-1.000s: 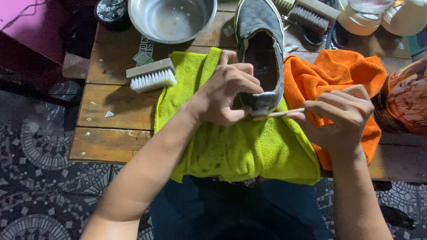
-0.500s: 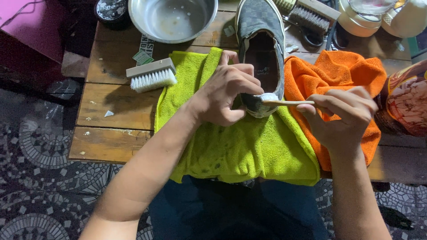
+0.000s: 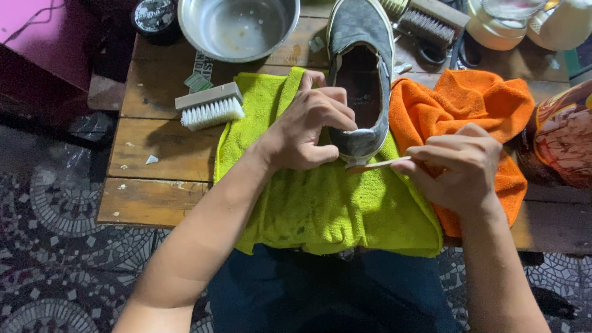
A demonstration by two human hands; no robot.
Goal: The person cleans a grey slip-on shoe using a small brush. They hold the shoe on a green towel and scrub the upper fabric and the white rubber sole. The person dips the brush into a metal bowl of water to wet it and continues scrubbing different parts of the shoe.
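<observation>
Hands [image 3: 314, 126] gripping grey shoe [image 3: 361, 68], small brush [image 3: 377, 164]

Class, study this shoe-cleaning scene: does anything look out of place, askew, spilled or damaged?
Only small things. Pale scraps lie scattered on the wooden table left of the green towel, and the metal bowl holds cloudy residue. The orange cloth is bunched. Nothing looks spilled or broken.

A wooden plank table [image 3: 154, 197] carries a green towel [image 3: 320, 209] hanging over its near edge and an orange cloth [image 3: 468, 105] toward the right edge. A white-bristled scrub brush [image 3: 208, 106] lies left of the towel, and a steel bowl [image 3: 237, 28], a dark tin [image 3: 155, 17] and another brush [image 3: 431, 18] sit along the far edge.
</observation>
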